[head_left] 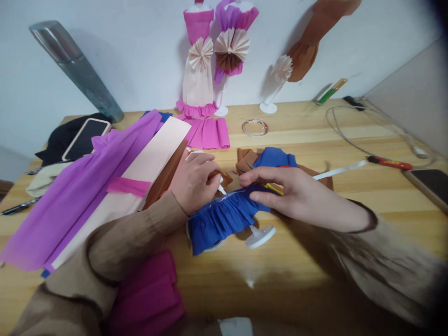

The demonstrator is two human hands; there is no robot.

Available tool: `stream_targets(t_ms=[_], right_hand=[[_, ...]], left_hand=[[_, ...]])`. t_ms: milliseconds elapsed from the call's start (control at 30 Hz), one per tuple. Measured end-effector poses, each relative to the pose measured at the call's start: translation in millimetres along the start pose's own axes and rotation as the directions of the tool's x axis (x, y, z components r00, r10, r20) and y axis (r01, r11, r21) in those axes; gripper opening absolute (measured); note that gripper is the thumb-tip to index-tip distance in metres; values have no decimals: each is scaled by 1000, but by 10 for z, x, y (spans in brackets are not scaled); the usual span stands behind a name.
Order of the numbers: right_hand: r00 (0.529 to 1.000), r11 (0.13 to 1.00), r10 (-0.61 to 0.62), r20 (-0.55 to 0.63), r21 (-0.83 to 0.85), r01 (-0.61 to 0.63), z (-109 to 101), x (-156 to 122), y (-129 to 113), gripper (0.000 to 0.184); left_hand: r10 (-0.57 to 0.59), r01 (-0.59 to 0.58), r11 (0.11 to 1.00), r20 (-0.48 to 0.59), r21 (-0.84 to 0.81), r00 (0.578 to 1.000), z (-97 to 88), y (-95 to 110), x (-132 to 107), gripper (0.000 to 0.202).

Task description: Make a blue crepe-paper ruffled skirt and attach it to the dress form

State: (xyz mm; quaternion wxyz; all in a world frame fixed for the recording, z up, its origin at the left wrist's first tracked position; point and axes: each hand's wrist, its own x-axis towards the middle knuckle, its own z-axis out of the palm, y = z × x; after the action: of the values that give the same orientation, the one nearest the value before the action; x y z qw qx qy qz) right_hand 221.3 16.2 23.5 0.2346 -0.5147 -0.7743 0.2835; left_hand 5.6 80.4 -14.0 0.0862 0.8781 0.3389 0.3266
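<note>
A gathered blue crepe paper skirt (224, 219) lies on the wooden table (315, 261), over a small white stand (261, 235). My left hand (194, 182) is curled beside the skirt's top edge, its fingers pinched on a small white piece near the waist. My right hand (294, 193) rests flat across the skirt's upper edge, fingers stretched out and pressing the paper down. More blue paper (275, 157) and brown paper (245, 161) lie just behind the hands.
Purple (77, 191), peach and pink crepe sheets lie at the left. Paper-dressed mannequins (199, 70) stand at the back wall. A tape ring (255, 127), a red-handled tool (390, 163), a phone (429, 184), a cable and magenta paper (150, 294) are around.
</note>
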Motion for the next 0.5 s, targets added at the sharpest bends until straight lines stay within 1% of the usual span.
stream_targets(t_ms=[67,100,133,167,200,233,300,333,367,400,500], right_hand=[[995,999,29,-94,-13,-30,-25,14,36,23],[991,999,24,-134,-32,-29,-44,7,39,20],[990,998,16,-140,-50,-24,-65,-10,32,18],[995,998,8,-102,-65,-15,-84,-36,20,15],[1000,997,-6,-20,-78,5,-99,-68,5,12],[996,995,-31,87,-91,39,-108,-104,-6,12],[956,983,-116,271,-108,150,-103,-177,2,22],[932,972,-158,326,-113,204,-90,-211,24,27],[916,960,-194,352,-123,250,-74,-241,57,30],[909,948,-214,359,-147,282,-56,-267,97,33],[903,904,-245,351,-255,345,-4,-320,218,33]], left_hand=[[-15,16,1000,17,-6,1000,-3,0,5,14],[-19,20,1000,22,-9,1000,-4,0,7,15],[-21,22,1000,24,-10,999,-4,-1,10,15],[-23,23,1000,23,-8,999,-4,-2,12,14],[-24,24,1000,24,-7,999,-4,-3,14,13],[-28,28,1000,26,-7,999,-4,-4,15,13],[-38,38,999,32,-11,999,-6,-6,19,12],[-42,43,999,38,-14,998,-9,-6,21,12],[-45,46,999,43,-16,998,-11,-6,22,11],[-47,48,999,48,-18,998,-13,-5,24,11],[-53,56,998,73,-31,996,-10,-4,26,11]])
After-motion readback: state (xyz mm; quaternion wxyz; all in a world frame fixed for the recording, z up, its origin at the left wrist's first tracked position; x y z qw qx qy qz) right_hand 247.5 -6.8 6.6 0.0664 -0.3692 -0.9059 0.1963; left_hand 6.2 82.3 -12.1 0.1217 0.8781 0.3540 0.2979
